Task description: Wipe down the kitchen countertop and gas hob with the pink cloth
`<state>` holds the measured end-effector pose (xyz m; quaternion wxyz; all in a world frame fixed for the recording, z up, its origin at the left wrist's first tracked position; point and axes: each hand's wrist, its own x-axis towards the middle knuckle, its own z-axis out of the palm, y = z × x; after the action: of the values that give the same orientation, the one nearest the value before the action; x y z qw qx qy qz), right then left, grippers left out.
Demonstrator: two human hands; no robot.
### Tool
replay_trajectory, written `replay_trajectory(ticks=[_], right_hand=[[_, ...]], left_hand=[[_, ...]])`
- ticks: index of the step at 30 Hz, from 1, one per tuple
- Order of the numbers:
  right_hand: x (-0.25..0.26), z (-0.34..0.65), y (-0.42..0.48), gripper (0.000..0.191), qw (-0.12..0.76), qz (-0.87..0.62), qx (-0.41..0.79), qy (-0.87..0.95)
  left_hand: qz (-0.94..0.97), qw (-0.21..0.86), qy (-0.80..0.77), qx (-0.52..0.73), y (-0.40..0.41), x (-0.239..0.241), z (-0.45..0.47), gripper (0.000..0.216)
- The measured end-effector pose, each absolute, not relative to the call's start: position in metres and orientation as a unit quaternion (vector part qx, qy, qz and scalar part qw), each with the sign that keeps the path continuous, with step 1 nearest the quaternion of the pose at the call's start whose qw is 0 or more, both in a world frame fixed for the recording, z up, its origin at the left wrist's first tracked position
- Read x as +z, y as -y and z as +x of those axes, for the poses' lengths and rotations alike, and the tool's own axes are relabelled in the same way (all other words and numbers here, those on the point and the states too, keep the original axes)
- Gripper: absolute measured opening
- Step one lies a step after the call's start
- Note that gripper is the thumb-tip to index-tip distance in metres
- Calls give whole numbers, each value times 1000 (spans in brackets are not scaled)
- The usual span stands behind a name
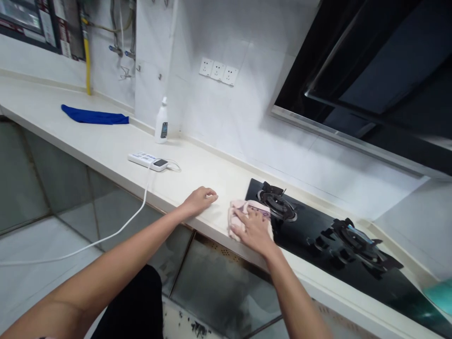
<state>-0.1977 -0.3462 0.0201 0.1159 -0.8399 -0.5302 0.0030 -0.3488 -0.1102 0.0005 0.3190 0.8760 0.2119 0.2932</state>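
My right hand [252, 228] lies flat, fingers spread, pressing on a pink cloth [237, 211] at the left edge of the black glass gas hob [318, 235]. The cloth sits partly on the cream countertop [106, 141] and partly on the hob, beside the left burner [277, 202]. My left hand [200, 200] rests on the countertop just left of the cloth, fingers loosely curled, holding nothing.
A white power strip [148, 161] with a trailing cable lies on the counter. A white spray bottle [162, 121] stands by the wall, a blue cloth [93, 116] further left. A second burner [358, 242] is to the right, a dark range hood [370, 70] above, wall sockets [219, 71] on the tiles.
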Motion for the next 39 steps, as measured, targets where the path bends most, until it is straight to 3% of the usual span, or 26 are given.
replay_trajectory(ticks=[3, 7, 13, 19, 25, 32, 39], right_hand=[[16, -216, 330, 71, 78, -807, 7, 585], [17, -200, 341, 60, 104, -806, 19, 582], [-7, -119, 442, 47, 157, -878, -63, 448], [-18, -73, 520, 52, 185, -907, -64, 372], [-1, -129, 452, 65, 128, -923, -69, 356], [13, -219, 332, 62, 171, -803, -14, 570], [-2, -231, 339, 50, 181, -733, -89, 650]], left_hand=[[887, 279, -218, 296, 106, 0, -344, 46], [899, 232, -232, 290, 97, -3, -346, 43], [937, 136, -227, 227, 84, -2, -351, 52], [954, 71, -201, 213, 89, -8, -354, 50], [944, 119, -224, 212, 100, -3, -350, 56], [915, 164, -277, 244, 101, 6, -350, 56], [919, 147, -284, 230, 96, 3, -354, 59]])
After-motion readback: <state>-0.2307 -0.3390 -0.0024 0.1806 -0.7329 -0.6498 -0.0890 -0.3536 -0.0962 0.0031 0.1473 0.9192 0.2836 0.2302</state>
